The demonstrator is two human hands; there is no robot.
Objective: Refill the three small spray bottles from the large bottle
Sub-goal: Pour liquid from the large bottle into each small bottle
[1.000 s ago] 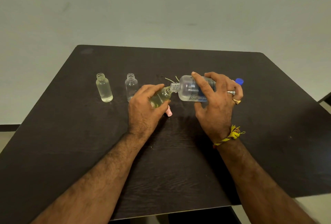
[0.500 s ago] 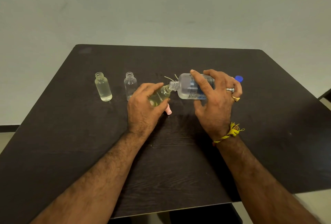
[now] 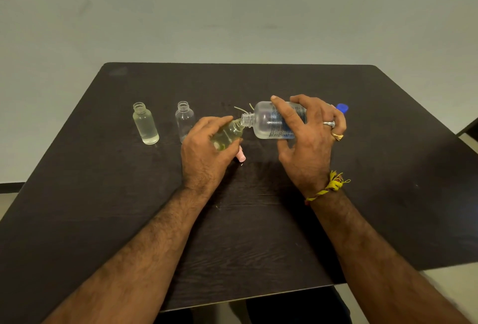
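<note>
Head cam: dark table [image 3: 103, 194], pale wall [image 3: 232, 13]; L hand [image 3: 207, 153] grips small bottle [image 3: 229, 133], R hand [image 3: 307, 142] large bottle [image 3: 269, 121]

Pink cap [image 3: 240, 156] half-hidden behind hand

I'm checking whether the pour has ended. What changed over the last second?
Nothing visibly changed. The right hand still holds the large bottle tipped on its side, neck at the mouth of the small bottle gripped by the left hand. The two other small bottles stand uncapped where they were.
</note>
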